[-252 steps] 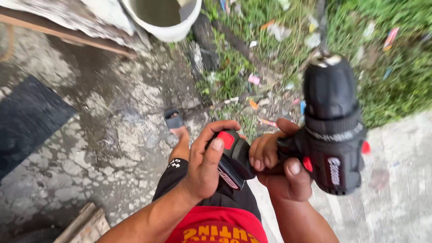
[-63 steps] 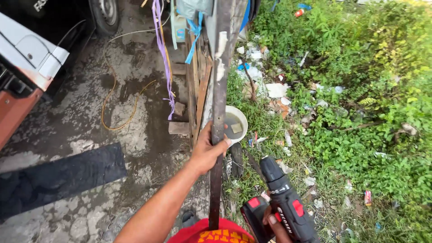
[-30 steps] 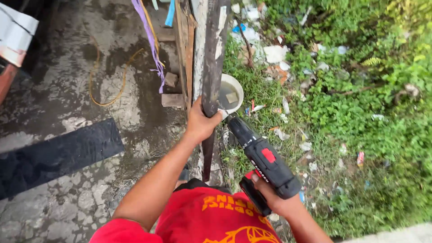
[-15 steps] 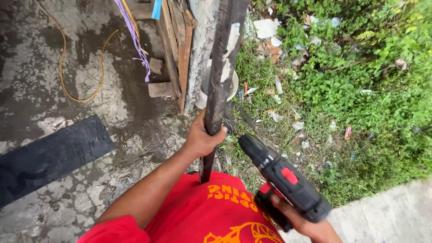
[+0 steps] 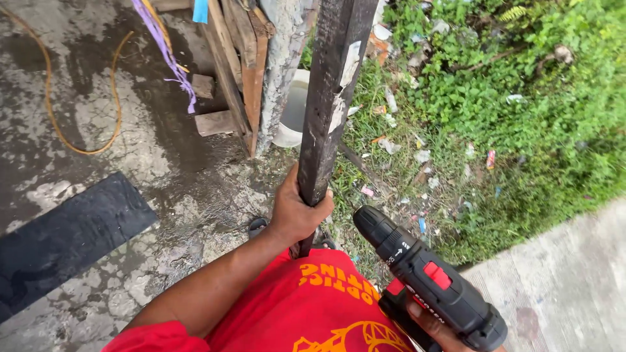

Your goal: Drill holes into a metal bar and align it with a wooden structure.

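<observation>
Left hand (image 5: pixel 297 212) closed around a long dark metal bar (image 5: pixel 329 98), gripping it low down, fingers wrapped from the right side and thumb on the left. Bar standing nearly upright, leaning slightly to the right toward its top, running out of the top edge of the view; pale scuffed patches showing on its right face. Right hand (image 5: pixel 433 326) at the near right edge, mostly hidden, fingers curled around the grip of a black cordless drill (image 5: pixel 424 280) with a red switch and red trim. Drill chuck pointing up and left toward the bar, close to the left hand but not touching it. Just behind the bar, a grey post (image 5: pixel 283 65) and a stack of wooden slats (image 5: pixel 238 58) leaning together, a white bucket (image 5: pixel 293 111) at their foot on the right. Purple cord (image 5: pixel 166 55) hanging over the slats on the left. Far left, an orange hose (image 5: pixel 72 140) curving across wet cracked concrete. Near left, a flat black mat (image 5: pixel 65 234) lying on the ground. Right half taken up by littered grass and weeds (image 5: pixel 521 98), with a pale concrete slab (image 5: pixel 561 280) at the near right corner. Red shirt (image 5: pixel 306 306) with yellow print filling the bottom centre.
</observation>
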